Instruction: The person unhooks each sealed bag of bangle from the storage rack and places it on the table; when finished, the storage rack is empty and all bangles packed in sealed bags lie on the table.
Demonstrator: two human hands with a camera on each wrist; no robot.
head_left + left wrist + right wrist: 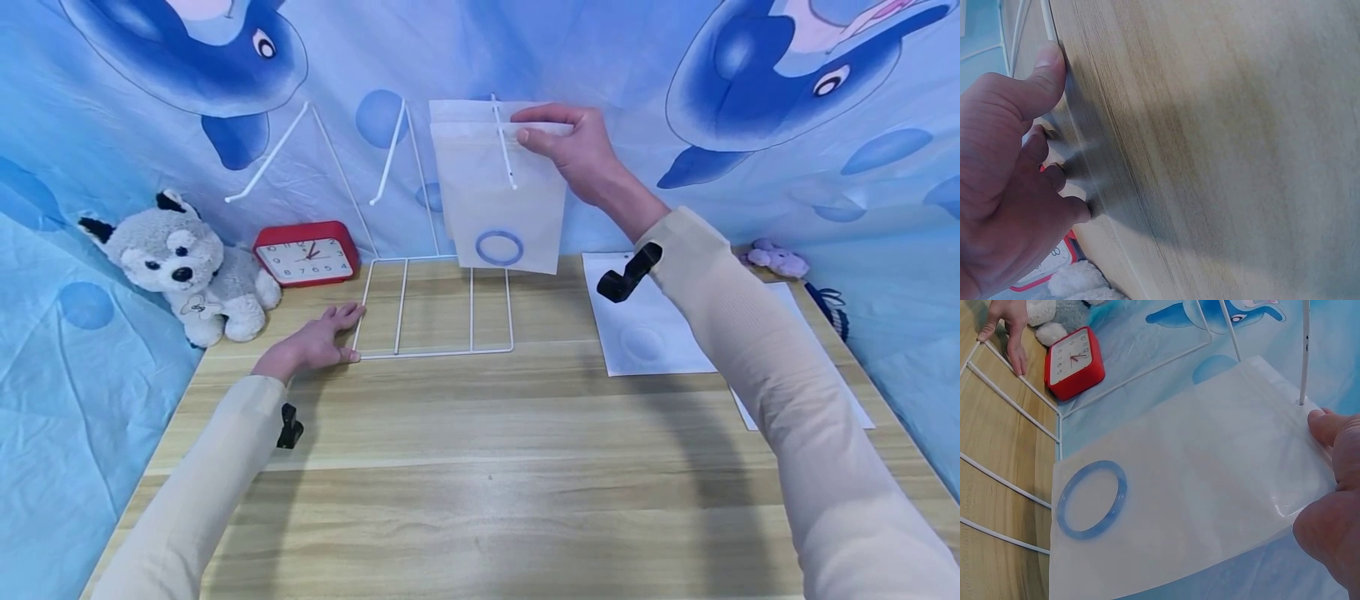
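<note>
My right hand [573,150] pinches the upper right corner of a whitish zip bag [498,179]. Inside the bag a blue bangle [499,248] shows near the bottom. A white prong of the wire rack [435,356] meets the bag's top edge in the right wrist view, close beside my thumb [1322,425]. Behind this bag, the top of another pale layer [450,110] sticks up. Low on the left, my left hand [318,340] rests with spread fingers on the rack's base wire, its thumb at the front corner.
Two other prongs [386,158] of the rack carry nothing. Left of it stand a red clock [307,254] and a plush husky [187,267]. On the right lie a white bag [622,333], another white sheet-like item [802,317] partly under my sleeve, and a purple toy [780,258].
</note>
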